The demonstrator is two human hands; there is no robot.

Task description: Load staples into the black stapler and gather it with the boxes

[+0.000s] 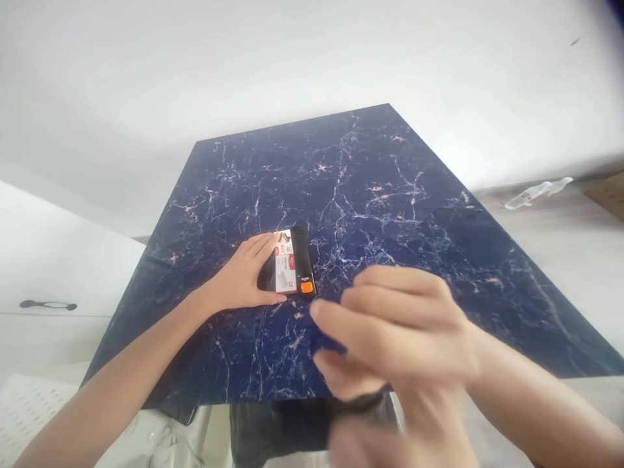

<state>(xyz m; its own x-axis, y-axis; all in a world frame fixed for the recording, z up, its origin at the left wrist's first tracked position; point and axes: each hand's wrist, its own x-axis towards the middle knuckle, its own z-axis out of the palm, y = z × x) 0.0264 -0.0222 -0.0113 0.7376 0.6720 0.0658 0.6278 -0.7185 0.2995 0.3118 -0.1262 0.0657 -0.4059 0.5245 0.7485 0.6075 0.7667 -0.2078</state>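
A flat black device [303,257] with an orange square button [307,286] and a white-and-red printed label [285,260] lies on the dark blue marbled table [312,188]. My left hand [248,273] grips it from the left, thumb along the near edge and fingers at the far side. Closer to the camera, my right hand [400,325] is raised over the table's near right part, somewhat blurred. Its fingers are curled, with the index fingertip and thumb apart. The inside of that hand is hidden, so I cannot see whether it holds anything.
To the right, a clear plastic bottle or package [536,193] lies below the table, near a brown box [607,195]. White furniture with a dark handle [47,305] stands on the left. White items [156,439] sit below the near left edge.
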